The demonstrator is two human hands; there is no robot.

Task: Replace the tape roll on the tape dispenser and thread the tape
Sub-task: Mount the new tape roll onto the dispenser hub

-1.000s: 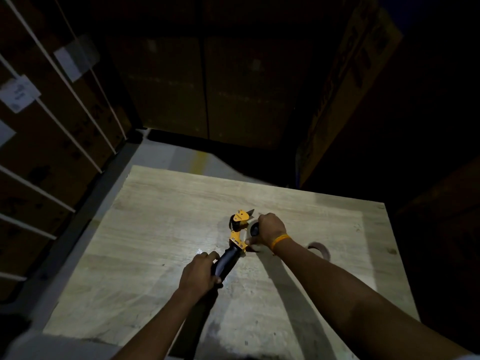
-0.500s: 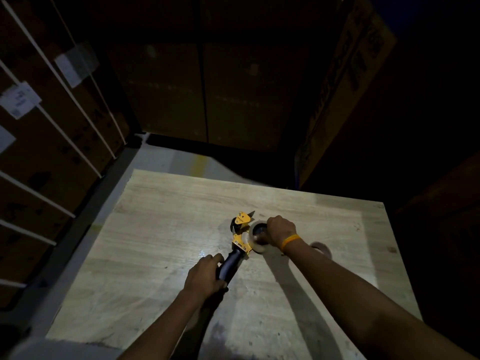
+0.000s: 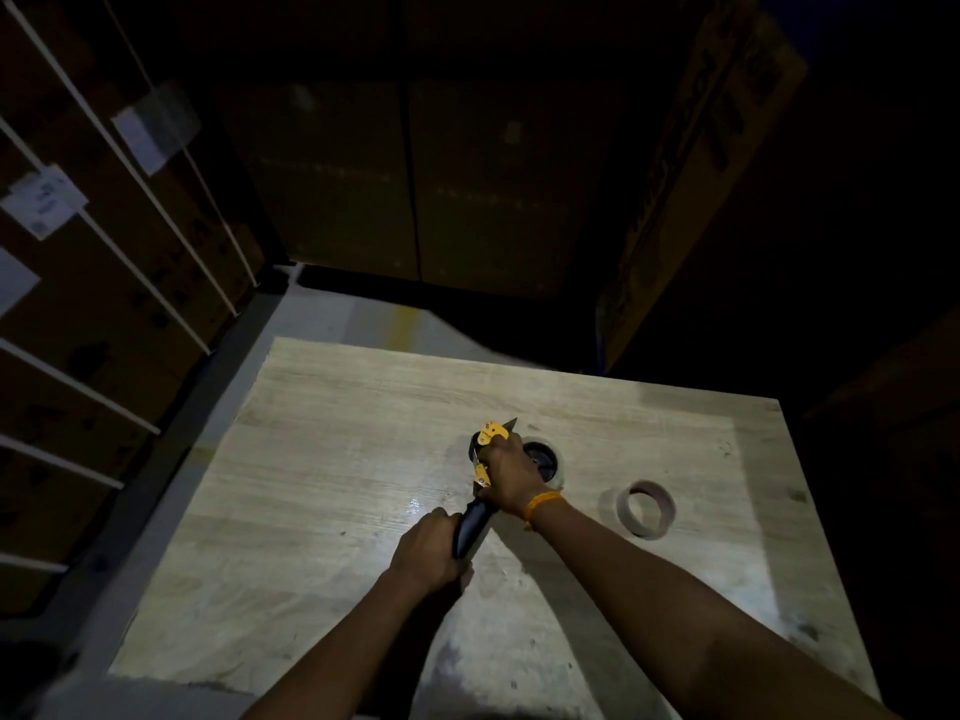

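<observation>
A yellow and black tape dispenser (image 3: 491, 436) lies on the pale wooden table (image 3: 337, 459). My left hand (image 3: 428, 553) is closed around its black handle (image 3: 470, 527). My right hand (image 3: 511, 472), with an orange band at the wrist, rests over the dispenser's yellow frame and grips it. A clear tape roll (image 3: 545, 462) sits on the dispenser's hub just right of that hand, partly hidden by it. An empty-looking cardboard tape core (image 3: 647, 509) lies flat on the table further right, apart from both hands.
Large cardboard boxes with white straps and labels (image 3: 104, 252) stand at the left, more boxes (image 3: 415, 174) behind and at the right (image 3: 691, 174). A grey floor strip (image 3: 363, 314) lies beyond the table's far edge. The scene is dim.
My right hand has slid left from the tape roll onto the dispenser's yellow frame, uncovering the roll. The left hand keeps hold of the handle.
</observation>
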